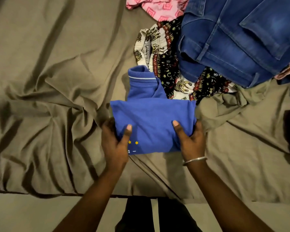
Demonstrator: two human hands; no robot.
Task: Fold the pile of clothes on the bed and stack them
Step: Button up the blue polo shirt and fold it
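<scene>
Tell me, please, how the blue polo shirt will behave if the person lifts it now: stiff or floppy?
Probably floppy: the blue polo shirt is soft knit and creases under the thumbs. Its collar end, beyond the left hand and right hand, would likely droop. It looks light.

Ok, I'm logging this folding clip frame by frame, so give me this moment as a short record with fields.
surface: bed with wrinkled olive sheet
in hand: blue polo shirt, partly folded, collar away from the person
left hand: grips the shirt's left edge, thumb on top
right hand: grips the right edge, thumb on top; bangle on wrist
unfolded pile: jeans, elephant-print cloth, pink patterned cloth
</scene>
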